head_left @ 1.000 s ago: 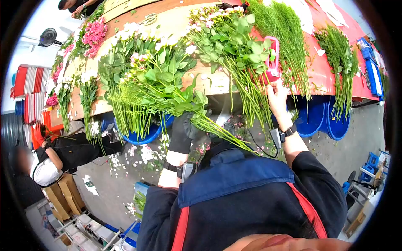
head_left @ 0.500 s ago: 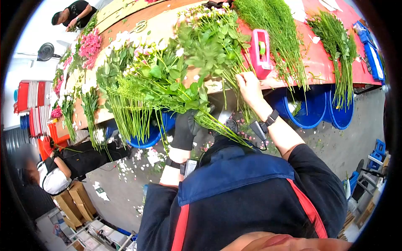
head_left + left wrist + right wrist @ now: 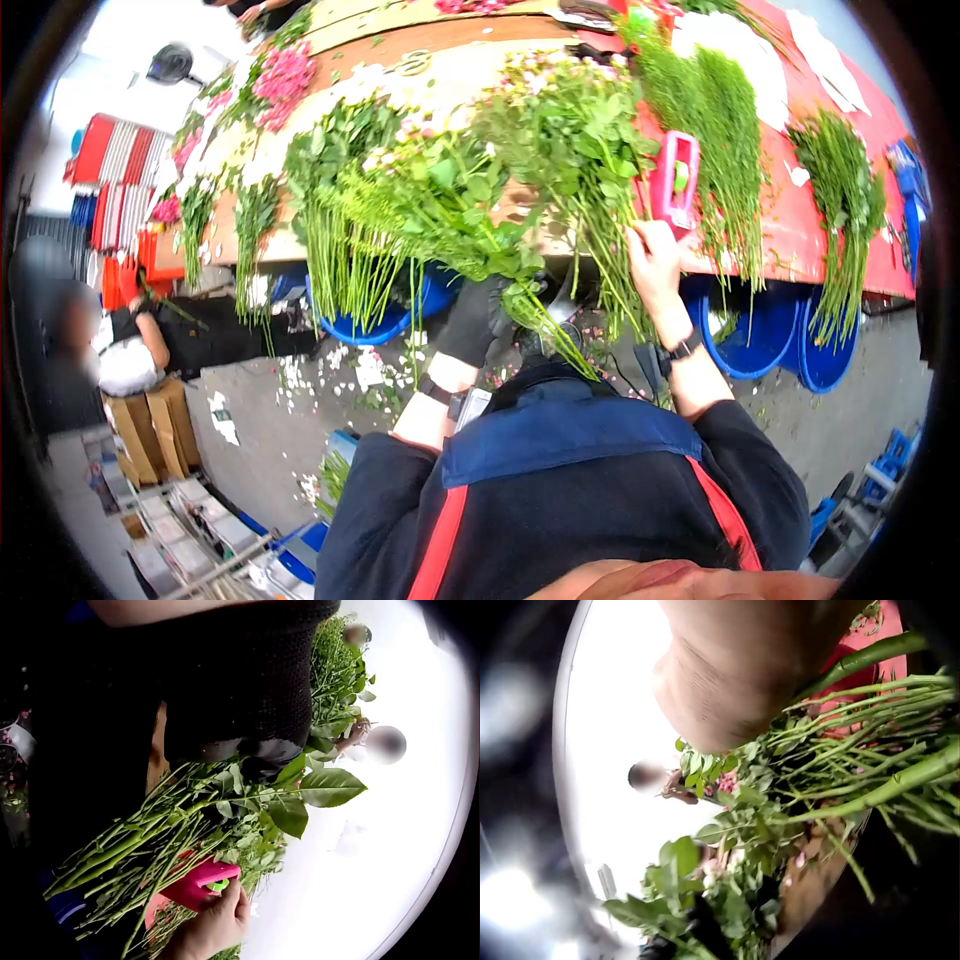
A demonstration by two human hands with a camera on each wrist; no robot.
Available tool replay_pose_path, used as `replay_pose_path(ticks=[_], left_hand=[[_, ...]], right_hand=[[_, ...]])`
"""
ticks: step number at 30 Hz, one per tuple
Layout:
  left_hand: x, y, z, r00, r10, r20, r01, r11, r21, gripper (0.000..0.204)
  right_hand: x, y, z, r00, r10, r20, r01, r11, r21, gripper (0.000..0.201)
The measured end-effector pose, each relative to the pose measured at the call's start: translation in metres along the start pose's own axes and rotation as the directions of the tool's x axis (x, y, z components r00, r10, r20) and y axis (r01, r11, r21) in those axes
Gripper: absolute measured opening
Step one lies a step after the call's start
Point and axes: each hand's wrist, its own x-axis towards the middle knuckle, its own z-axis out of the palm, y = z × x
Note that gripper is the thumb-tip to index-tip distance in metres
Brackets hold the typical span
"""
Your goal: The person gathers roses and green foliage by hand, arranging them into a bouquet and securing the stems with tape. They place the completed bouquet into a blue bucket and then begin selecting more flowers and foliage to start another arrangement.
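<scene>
Stems bunched tight: gloved left hand grips the bouquet low so blooms fan upward, while right hand closes fingers on the pink tape dispenser.

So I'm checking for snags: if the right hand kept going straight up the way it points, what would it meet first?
Probably the pink tape dispenser just beyond the right hand, at the table's edge; depth is unclear.

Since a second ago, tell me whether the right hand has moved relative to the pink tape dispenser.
Yes. The right hand went left to the stems, away from the pink tape dispenser, then came back just below it.
</scene>
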Motion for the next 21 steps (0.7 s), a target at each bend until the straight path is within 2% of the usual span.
replay_pose_path(ticks=[2, 3, 4, 6, 7, 9, 10, 11, 12, 14, 15, 16, 17, 18, 19, 20, 21], left_hand=[[0.001, -0.001, -0.012, 0.999, 0.002, 0.047, -0.007, 0.994, 0.105, 0.037], [-0.001, -0.003, -0.01, 0.997, 0.041, -0.06, -0.031, 0.987, 0.159, 0.037], [0.004, -0.004, -0.025, 1.0, -0.014, -0.007, 0.015, 0.998, 0.06, 0.036], [0.003, -0.007, -0.019, 0.994, 0.036, -0.101, -0.009, 0.967, 0.255, 0.035], [0.002, -0.008, -0.01, 0.985, 0.109, -0.133, -0.067, 0.956, 0.285, 0.034], [-0.008, -0.005, -0.006, 0.992, 0.122, 0.022, -0.116, 0.863, 0.492, 0.034], [-0.018, 0.0, -0.001, 0.986, 0.143, 0.09, -0.167, 0.755, 0.634, 0.034], [-0.029, 0.005, 0.003, 0.974, 0.163, 0.157, -0.225, 0.622, 0.75, 0.035], [-0.036, 0.008, -0.013, 0.968, 0.158, 0.194, -0.25, 0.547, 0.799, 0.036], [-0.051, 0.027, -0.014, 0.967, 0.143, 0.209, -0.252, 0.461, 0.851, 0.039], [-0.058, 0.039, -0.009, 0.972, 0.14, 0.187, -0.231, 0.458, 0.858, 0.041], [-0.066, 0.051, -0.007, 0.97, 0.136, 0.201, -0.239, 0.398, 0.886, 0.044], [-0.075, 0.062, -0.011, 0.949, 0.15, 0.276, -0.303, 0.2, 0.932, 0.048], [-0.083, 0.074, -0.017, 0.909, 0.163, 0.383, -0.372, -0.097, 0.923, 0.051], [-0.091, 0.086, -0.027, 0.873, 0.171, 0.457, -0.401, -0.283, 0.872, 0.055], [-0.099, 0.098, -0.046, 0.866, 0.188, 0.463, -0.423, -0.219, 0.879, 0.052], [-0.107, 0.111, -0.066, 0.859, 0.206, 0.47, -0.445, -0.155, 0.882, 0.049]], right_hand=[[-0.007, -0.026, -0.01, 0.999, -0.049, 0.022, 0.048, 0.995, 0.082, 0.01], [-0.016, -0.033, -0.008, 0.999, -0.04, 0.025, 0.036, 0.987, 0.157, 0.01], [-0.019, -0.05, -0.009, 0.997, -0.053, 0.06, 0.041, 0.981, 0.189, 0.009], [-0.036, -0.072, 0.0, 0.982, -0.005, 0.188, -0.045, 0.965, 0.258, 0.01], [-0.043, -0.081, 0.01, 0.967, 0.002, 0.254, -0.08, 0.952, 0.296, 0.011], [-0.053, -0.098, 0.028, 0.936, -0.008, 0.353, -0.105, 0.948, 0.301, 0.011], [-0.057, -0.102, 0.037, 0.939, -0.001, 0.343, -0.121, 0.935, 0.334, 0.01], [-0.058, -0.105, 0.042, 0.928, -0.041, 0.371, -0.075, 0.953, 0.292, 0.011], [-0.057, -0.109, 0.045, 0.914, -0.078, 0.399, -0.027, 0.968, 0.251, 0.012], [-0.06, -0.123, 0.052, 0.851, -0.096, 0.516, -0.014, 0.978, 0.206, 0.016], [-0.062, -0.132, 0.056, 0.815, -0.098, 0.572, -0.007, 0.984, 0.18, 0.018], [-0.061, -0.144, 0.06, 0.796, -0.137, 0.589, 0.036, 0.983, 0.179, 0.032], [-0.065, -0.154, 0.071, 0.786, -0.156, 0.598, 0.062, 0.983, 0.175, 0.039], [-0.07, -0.163, 0.083, 0.776, -0.172, 0.607, 0.086, 0.982, 0.169, 0.047], [-0.077, -0.173, 0.095, 0.653, -0.032, 0.757, -0.099, 0.987, 0.127, 0.047], [-0.083, -0.185, 0.108, 0.486, 0.094, 0.869, -0.276, 0.96, 0.051, 0.047], [-0.086, -0.2, 0.119, 0.471, 0.086, 0.878, -0.241, 0.97, 0.034, 0.043]])
